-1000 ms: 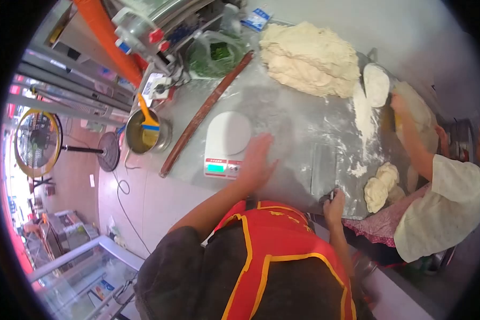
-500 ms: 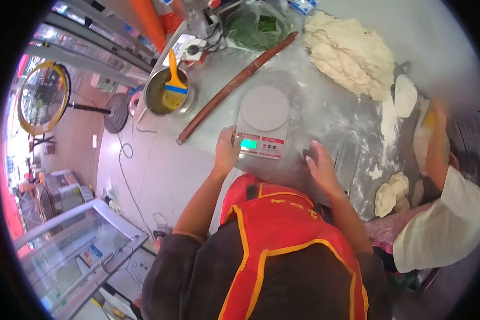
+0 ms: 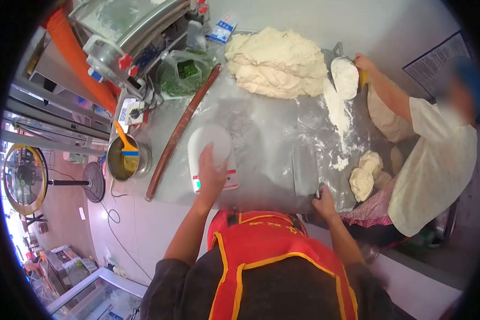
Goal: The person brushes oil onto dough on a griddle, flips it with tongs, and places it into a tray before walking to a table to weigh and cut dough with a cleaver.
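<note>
A white and red digital scale [image 3: 193, 149] with a round plate lies on the metal table. My left hand [image 3: 212, 173] reaches over its front, fingers stretched out on the plate and nothing held. My right hand [image 3: 324, 202] is closed at the table's front edge, on the near end of a flat metal blade [image 3: 305, 169]. A long brown rolling stick [image 3: 180, 136] lies left of the scale. Behind the scale is a large mound of dough [image 3: 280, 64].
A pot [image 3: 143, 162] with a yellow brush [image 3: 124, 137] and a bag of chopped greens [image 3: 178, 74] are at left. At right, a co-worker [image 3: 432, 154] has a hand [image 3: 364, 63] by a floury scoop [image 3: 345, 79]; small dough pieces [image 3: 364, 178] lie nearer.
The view has shifted right. My left hand has moved from the scale's left edge onto its plate. My right hand, open before, has moved right and closed at the blade.
</note>
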`<state>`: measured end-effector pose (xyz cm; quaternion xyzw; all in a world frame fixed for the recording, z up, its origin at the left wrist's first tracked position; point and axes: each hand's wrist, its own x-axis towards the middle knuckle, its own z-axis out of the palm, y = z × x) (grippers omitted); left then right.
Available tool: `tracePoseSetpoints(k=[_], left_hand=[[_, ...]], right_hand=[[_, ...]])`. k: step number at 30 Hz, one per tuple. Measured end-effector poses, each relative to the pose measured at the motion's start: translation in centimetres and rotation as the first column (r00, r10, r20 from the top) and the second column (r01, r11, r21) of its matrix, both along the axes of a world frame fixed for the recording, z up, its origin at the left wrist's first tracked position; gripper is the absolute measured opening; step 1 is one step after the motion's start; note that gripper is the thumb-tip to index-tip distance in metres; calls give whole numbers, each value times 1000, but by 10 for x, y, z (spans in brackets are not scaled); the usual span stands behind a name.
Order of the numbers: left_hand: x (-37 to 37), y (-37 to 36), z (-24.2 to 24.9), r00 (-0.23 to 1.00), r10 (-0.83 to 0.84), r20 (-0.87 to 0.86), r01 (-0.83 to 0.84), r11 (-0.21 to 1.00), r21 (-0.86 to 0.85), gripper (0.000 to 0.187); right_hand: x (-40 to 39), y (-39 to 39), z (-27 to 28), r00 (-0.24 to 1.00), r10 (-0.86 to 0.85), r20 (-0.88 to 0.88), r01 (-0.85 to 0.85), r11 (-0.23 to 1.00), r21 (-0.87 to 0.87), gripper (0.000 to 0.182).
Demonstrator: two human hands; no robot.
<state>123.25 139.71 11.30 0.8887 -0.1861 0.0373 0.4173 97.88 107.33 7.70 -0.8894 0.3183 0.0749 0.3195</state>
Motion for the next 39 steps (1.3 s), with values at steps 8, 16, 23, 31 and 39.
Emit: tracePoseSetpoints(k=[8,16,23,31,39], left_hand=[[109,-172,13,962,-116,245,50,964,260,72],[283,-249,-11,920,204,333,-277,943,185,67],[331,-219,-8,993,-121,2,114,941,319,50],[201,-321,17,825,-377,421,117,843,526,60],[221,-332,28,844,-490,220,197,663,722,59]], right_hand=[[-2,-19,60,914,-406,-7,260,572,778,29],[-21,-36,101,876,-481,-35,344,571,745,35],[-19,-42,101,846,-533,9,326,530,783,25],[-13,-39,92,784,-620,-7,371,460,807,23],[-33,-42,87,749,-653,117,329,519,789,17]])
